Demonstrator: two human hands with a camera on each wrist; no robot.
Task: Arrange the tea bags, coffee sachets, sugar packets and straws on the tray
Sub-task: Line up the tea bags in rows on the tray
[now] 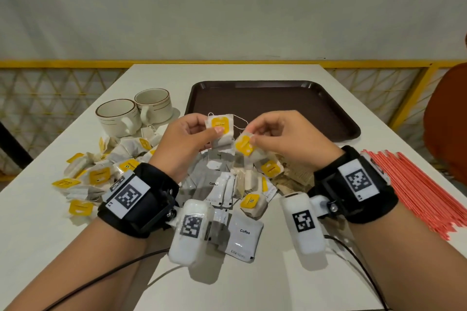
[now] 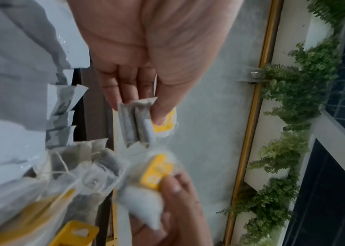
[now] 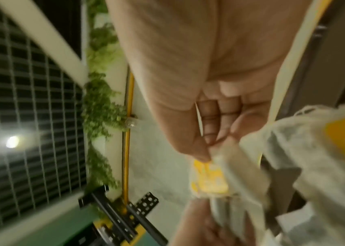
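Tea bags are pinched, one in left hand [image 1: 188, 137], one in right hand [image 1: 285, 134], above the pile; brown tray [image 1: 336, 118] holds nothing, both cups [image 1: 131, 111] look hollow.

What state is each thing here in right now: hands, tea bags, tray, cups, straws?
Left hand: pinches a tea bag, lifted off the table.
Right hand: pinches a second tea bag, also lifted.
Tray: flat on the table, nothing on it.
Cups: two, upright, look empty.
Straws: loose bundle lying on the table.
Coffee sachets: sealed, in the mixed pile.
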